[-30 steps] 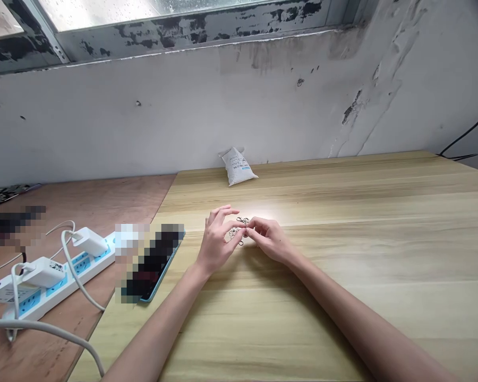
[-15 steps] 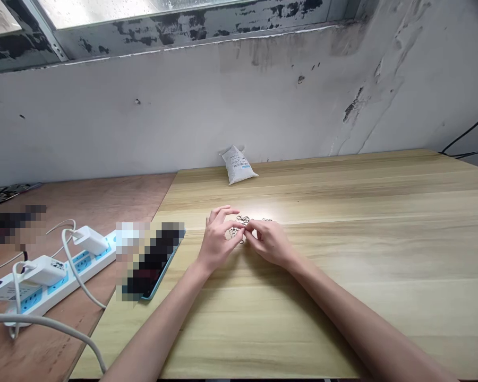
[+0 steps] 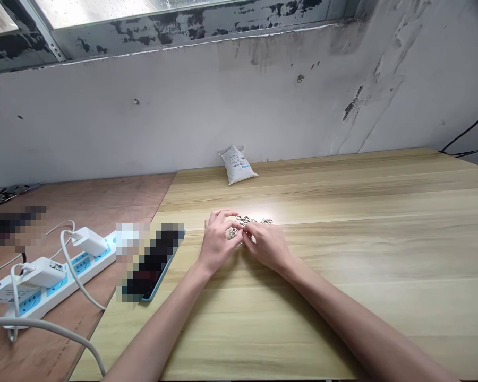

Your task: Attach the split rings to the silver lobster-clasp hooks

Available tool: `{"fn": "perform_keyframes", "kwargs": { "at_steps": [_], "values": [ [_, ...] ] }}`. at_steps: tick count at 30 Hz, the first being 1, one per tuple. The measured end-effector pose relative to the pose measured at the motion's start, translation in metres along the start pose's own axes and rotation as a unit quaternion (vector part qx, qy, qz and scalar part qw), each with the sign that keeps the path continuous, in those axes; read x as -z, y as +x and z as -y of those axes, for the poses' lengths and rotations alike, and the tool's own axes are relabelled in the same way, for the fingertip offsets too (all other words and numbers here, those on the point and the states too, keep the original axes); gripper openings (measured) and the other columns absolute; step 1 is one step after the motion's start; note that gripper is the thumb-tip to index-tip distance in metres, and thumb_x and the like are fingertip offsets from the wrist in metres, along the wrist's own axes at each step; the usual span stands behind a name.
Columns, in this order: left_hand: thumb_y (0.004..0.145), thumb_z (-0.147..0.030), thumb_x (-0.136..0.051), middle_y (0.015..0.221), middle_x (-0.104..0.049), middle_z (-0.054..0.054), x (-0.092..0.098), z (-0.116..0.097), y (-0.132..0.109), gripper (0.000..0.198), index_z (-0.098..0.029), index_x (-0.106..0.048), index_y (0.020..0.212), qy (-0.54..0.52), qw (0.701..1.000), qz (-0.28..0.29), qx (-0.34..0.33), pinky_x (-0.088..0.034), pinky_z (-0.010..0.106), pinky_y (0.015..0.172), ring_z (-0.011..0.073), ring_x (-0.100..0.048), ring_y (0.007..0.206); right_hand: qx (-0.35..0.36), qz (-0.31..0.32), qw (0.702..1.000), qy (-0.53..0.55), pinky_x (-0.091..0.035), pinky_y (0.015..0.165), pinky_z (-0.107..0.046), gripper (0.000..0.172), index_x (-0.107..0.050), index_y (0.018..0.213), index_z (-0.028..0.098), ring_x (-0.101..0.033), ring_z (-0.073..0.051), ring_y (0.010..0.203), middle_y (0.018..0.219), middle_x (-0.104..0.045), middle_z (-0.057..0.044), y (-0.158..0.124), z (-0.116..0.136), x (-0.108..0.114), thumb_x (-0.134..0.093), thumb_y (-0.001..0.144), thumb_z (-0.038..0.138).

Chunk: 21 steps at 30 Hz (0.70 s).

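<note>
Small metal rings (image 3: 246, 219) lie in a loose pile on the wooden tabletop, partly covered by my fingers. A few similar metal rings (image 3: 267, 221) sit just to the right, beyond my right hand's knuckles. My left hand (image 3: 220, 236) has its thumb and index finger pinched together at the pile's near side, with the other fingers curved above. My right hand (image 3: 267, 245) meets it there, thumb and index finger also pinched. Both sets of fingertips touch or nearly touch. What they hold between them is too small and hidden to make out.
A phone (image 3: 164, 265), partly blurred out, lies left of my left forearm. Further left, a white power strip (image 3: 69, 284) carries plugged-in chargers and cables. A grey-white plastic packet (image 3: 239, 167) rests at the back by the wall.
My right hand has turned and shifted slightly, baring more of the rings to its right. My left hand keeps nearly the same pose and place.
</note>
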<state>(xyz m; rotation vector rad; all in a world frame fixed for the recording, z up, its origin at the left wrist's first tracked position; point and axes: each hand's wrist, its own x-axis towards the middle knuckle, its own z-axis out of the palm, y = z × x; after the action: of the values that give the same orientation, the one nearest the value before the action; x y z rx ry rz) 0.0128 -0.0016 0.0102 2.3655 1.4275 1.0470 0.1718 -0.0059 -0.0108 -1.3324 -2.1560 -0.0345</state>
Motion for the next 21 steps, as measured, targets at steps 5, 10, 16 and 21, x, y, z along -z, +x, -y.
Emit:
{"fn": "perform_keyframes", "kwargs": {
  "at_steps": [5,10,16,21],
  "values": [
    [0.082,-0.021,-0.066,0.116,-0.066,0.001,0.000,0.004,0.000,0.007,-0.023,-0.066,0.076,0.006,1.000,0.015,0.011,-0.037,0.046,0.101,0.0251,-0.047,0.121,0.027,-0.002,0.999,-0.037,-0.018,0.051,-0.027,0.024,-0.063,0.075,0.016,-0.051,-0.011,0.052,0.069,-0.067,-0.003,0.000,0.000,-0.001,-0.046,0.092,0.021],
    [0.086,-0.021,-0.062,0.121,-0.063,0.003,0.003,0.006,0.001,0.007,-0.022,-0.062,0.079,0.016,0.999,0.049,-0.003,-0.036,0.048,0.101,0.0261,-0.045,0.125,0.056,0.001,0.996,-0.065,-0.017,0.050,-0.027,0.022,-0.064,0.077,0.016,-0.052,-0.011,0.054,0.069,-0.067,-0.003,-0.001,0.001,-0.001,-0.047,0.092,0.018],
    [0.085,-0.019,-0.061,0.123,-0.061,0.005,0.006,0.010,0.003,0.008,-0.021,-0.059,0.078,-0.038,0.996,0.085,0.002,-0.036,0.048,0.106,0.0253,-0.043,0.127,0.079,-0.009,0.995,-0.064,-0.017,0.050,-0.027,0.023,-0.061,0.073,0.016,-0.050,-0.010,0.053,0.067,-0.065,-0.001,-0.002,-0.001,0.000,-0.047,0.092,0.017],
    [0.082,-0.020,-0.064,0.123,-0.062,0.004,0.008,0.013,0.005,0.009,-0.021,-0.060,0.074,-0.093,0.991,0.088,0.026,-0.035,0.046,0.108,0.0240,-0.043,0.127,0.098,-0.023,0.994,-0.031,-0.017,0.049,-0.026,0.027,-0.061,0.073,0.017,-0.049,-0.009,0.051,0.066,-0.065,0.000,-0.001,-0.004,0.002,-0.044,0.094,0.019]
  ]
}}
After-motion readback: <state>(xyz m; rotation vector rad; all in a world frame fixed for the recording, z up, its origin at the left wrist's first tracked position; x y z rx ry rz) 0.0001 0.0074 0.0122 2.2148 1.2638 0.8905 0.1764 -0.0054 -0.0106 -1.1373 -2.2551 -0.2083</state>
